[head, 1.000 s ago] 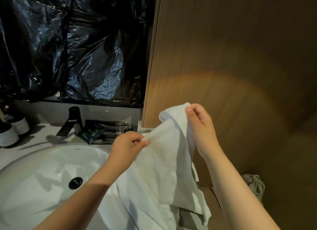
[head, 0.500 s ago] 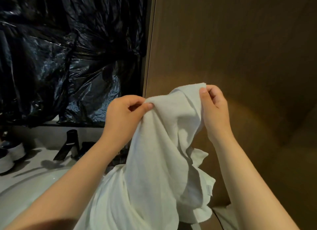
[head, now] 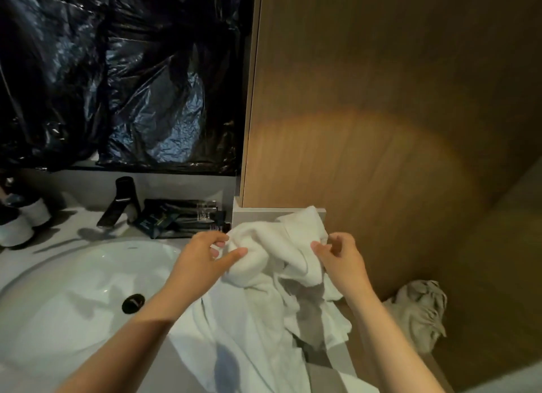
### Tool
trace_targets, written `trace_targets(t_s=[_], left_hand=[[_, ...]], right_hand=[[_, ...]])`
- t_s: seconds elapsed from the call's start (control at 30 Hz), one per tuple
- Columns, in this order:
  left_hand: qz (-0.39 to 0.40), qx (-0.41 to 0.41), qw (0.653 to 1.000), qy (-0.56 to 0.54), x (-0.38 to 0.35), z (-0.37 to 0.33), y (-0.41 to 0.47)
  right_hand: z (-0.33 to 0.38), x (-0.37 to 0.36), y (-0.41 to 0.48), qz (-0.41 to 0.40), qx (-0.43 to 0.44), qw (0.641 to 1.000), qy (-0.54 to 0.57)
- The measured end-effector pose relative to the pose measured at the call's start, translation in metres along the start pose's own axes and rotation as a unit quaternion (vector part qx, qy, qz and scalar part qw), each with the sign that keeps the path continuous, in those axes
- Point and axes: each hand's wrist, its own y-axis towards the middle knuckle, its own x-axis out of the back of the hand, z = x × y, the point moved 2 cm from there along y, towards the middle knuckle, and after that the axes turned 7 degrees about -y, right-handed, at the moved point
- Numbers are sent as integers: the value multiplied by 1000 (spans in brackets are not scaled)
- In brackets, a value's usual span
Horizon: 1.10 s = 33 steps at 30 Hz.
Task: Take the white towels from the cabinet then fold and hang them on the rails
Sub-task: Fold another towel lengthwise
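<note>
1. I see the crumpled white terry towel (head: 272, 263) heaped on the grey vanity counter (head: 331, 375), between the round white ceramic basin (head: 73, 298) and the brown wood-grain cabinet panel (head: 366, 128). Its upper bunch lies against the small grey ledge at the foot of that panel, and the rest trails down toward me over the counter edge.

2. My left hand (head: 202, 260) has its fingers partly spread. The thumb and fingertips touch the left lobe of the bunch, but I see no closed pinch.

3. My right hand (head: 340, 260) is also loosely open, its fingers curled just beside the right fold of the bunch. Whether they hold any cloth I cannot tell.

4. The relation that matters: the bunch sits between both hands and slightly ahead of them, about equally near each. The towel's long run goes from the ledge back toward my body, so its top edge runs roughly left to right between the hands.

5. My judgement: folding has barely begun and no rail is in view. Next, each hand should find a corner on its own side and lift the towel to let it hang flat.

6. A second, greyish crumpled cloth (head: 419, 310) lies apart on the right, low against the panel.
</note>
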Motion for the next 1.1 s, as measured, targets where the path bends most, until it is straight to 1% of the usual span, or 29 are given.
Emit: trace_targets(t_s=[0.03,0.07,0.13,0.2,0.23,0.3,0.33,0.37,0.4,0.47,0.57,0.63,0.7,0.9,0.97,1.0,1.1], left_hand=[[12,12,1000,-1,-1,3,-6],[27,19,999,0,-2,4,-12],[53,28,998,2,-5,6,-22],[52,46,997,-42,-8,7,-27],[41,62,994,-81,-10,8,-29],[19,89,982,-167,-13,9,-31],[12,92,974,-208,-13,9,-31],[6,88,966,-243,-12,7,-30],[1,78,961,-265,-9,2,-30],[-11,48,954,-295,1,-13,-22],[-45,-7,937,-345,24,-49,-3],[-55,-60,938,-338,40,-78,14],[-62,-108,936,-331,52,-109,26],[-105,-223,913,-324,78,-186,36],[-120,-236,910,-320,81,-193,36],[-125,-232,914,-309,79,-191,37],[-116,-190,945,-239,62,-164,48]], right_hand=[[-2,-3,-6,-9,8,1000,13],[-2,-5,-11,-23,38,999,25],[8,-8,-23,-36,143,989,-3],[19,-16,-30,10,232,970,-74],[23,-22,-31,40,247,962,-110],[19,-35,-22,80,236,954,-166],[17,-39,-19,87,228,952,-183],[16,-43,-16,83,222,956,-175],[17,-43,-14,67,228,961,-145],[27,-36,-12,52,219,973,-48],[50,-12,-5,13,204,977,62],[73,8,1,-18,219,970,106],[96,27,7,-61,235,962,127],[159,77,12,-167,264,933,179],[167,82,11,-174,253,934,181],[166,81,13,-172,237,941,171],[137,66,32,-142,146,975,85]])
